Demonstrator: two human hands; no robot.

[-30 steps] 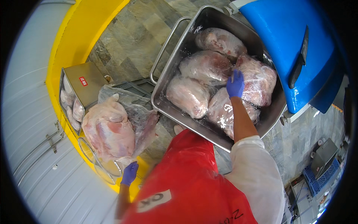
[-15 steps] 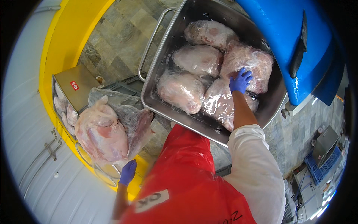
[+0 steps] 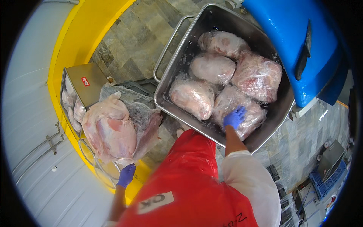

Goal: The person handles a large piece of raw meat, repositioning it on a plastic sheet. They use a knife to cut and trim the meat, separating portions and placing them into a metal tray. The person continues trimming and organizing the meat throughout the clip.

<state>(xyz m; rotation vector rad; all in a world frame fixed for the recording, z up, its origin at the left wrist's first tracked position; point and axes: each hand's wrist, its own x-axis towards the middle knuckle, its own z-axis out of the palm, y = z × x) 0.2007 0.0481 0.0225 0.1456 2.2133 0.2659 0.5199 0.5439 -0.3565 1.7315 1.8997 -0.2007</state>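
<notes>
The person's left hand (image 3: 126,175), in a blue glove, is closed on the lower end of a large bagged cut of raw meat (image 3: 113,128), holding it up at the near left against the yellow rim (image 3: 72,49) of a big white drum. Loose clear plastic hangs off the right side of the cut.

The right hand (image 3: 234,117), also gloved in blue, lies with fingers spread on a wrapped piece of meat (image 3: 242,109) at the near edge of a steel tub (image 3: 170,53), which holds four more such pieces in a little liquid. Whether it grips the wrap or only presses on it cannot be told.

The cuts look heavy and soft, likely to sag around a single hold, and the wet film looks slippery. A grip under the bulk, rather than on the loose plastic, seems surest.

A blue bin (image 3: 302,45) stands far right; a red apron (image 3: 185,181) fills the near edge.
</notes>
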